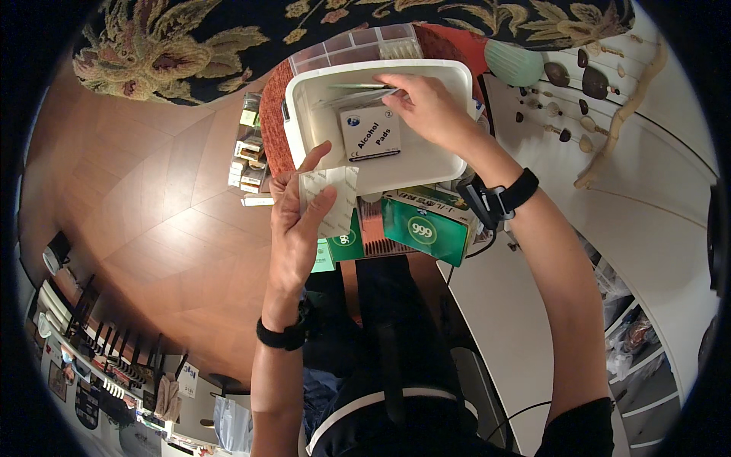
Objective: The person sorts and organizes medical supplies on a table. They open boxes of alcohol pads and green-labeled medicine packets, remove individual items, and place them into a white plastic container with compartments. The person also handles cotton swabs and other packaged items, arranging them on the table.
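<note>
My left hand [288, 221] is closed on a flat white packet [346, 186] with a faint repeated print, thumb across its face, just outside the near left side of a white plastic bin [434, 164]. Inside that bin, my right hand [430, 110] pinches the edge of thin, flat, clear-and-pale packets [358, 97]. Exactly what they are I cannot make out. Below them in the bin sits a small white square box [373, 135] with dark print, beside a pale rounded item [327, 137] against the left wall.
Green cardboard boxes [426, 232] stand in front of the bin, nearest me. Behind it lies a clear divided case [354, 47]. The bin rests on a red textured seat [276, 126]. More small boxes [249, 152] lie left. At right, a driftwood hanging with stones [624, 114] lies on a white surface.
</note>
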Available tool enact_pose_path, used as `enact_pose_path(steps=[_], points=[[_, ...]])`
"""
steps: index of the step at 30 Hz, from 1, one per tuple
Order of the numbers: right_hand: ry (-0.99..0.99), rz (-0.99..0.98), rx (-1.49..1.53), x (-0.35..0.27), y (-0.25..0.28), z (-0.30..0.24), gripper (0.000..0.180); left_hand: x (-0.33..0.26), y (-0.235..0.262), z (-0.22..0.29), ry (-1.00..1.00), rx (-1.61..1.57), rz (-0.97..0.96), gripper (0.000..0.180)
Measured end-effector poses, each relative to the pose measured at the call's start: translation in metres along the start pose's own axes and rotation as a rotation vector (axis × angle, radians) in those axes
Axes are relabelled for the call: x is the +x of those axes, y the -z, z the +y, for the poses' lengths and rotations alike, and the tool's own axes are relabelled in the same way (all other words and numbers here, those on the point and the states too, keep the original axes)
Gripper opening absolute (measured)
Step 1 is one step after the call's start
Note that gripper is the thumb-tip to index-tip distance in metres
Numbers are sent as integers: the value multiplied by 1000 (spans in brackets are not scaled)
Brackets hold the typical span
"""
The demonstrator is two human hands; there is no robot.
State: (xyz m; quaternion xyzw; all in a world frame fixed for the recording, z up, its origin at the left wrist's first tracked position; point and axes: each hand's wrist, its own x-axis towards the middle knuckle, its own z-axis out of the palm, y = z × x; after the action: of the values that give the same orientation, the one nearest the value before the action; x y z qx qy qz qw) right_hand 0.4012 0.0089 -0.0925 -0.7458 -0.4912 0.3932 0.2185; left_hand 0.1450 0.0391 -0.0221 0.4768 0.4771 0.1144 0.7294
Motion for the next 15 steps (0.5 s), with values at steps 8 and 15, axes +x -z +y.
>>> enact_pose_path(steps=[8,15], points=[[62,36,-96,-5,2,3,39,-15,-7,25,-127,325,68,37],[119,121,-160,-54,39,-50,46,-8,-28,39,38,-98,-6,30]])
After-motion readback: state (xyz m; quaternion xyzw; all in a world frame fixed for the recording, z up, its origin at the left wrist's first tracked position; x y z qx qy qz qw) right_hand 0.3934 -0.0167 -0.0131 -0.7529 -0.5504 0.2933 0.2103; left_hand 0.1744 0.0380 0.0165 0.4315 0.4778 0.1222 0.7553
